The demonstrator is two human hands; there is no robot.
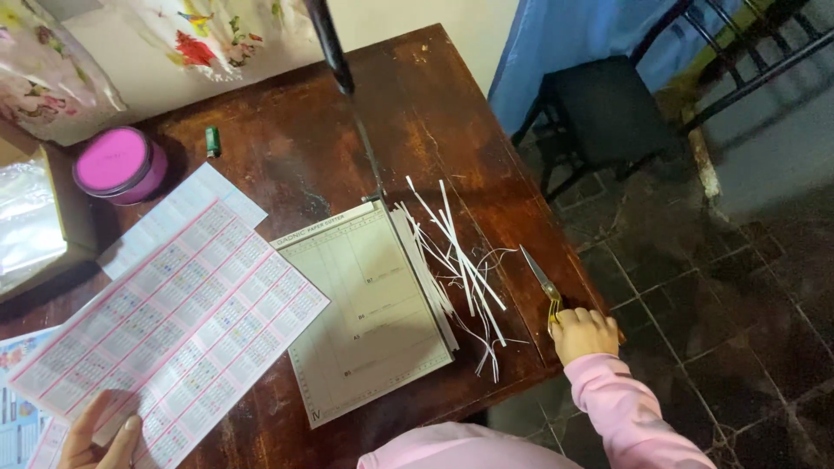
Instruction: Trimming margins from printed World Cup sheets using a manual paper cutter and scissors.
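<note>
My right hand (584,333) rests at the table's right edge, closed on the yellow handles of a pair of scissors (540,280) whose blades lie on the table pointing away from me. My left hand (100,437) holds the near edge of a large pink and white printed sheet (174,326) at the lower left. Between the hands sits a grey paper cutter (369,313) with its black-handled blade arm (334,52) raised. A heap of thin white paper strips (456,260) lies just right of the cutter.
A pink round lidded tub (119,163) and a small green cylinder (212,140) stand at the back of the brown wooden table (417,113). A second printed sheet (187,204) lies under the first. A dark chair (608,113) stands on the tiled floor to the right.
</note>
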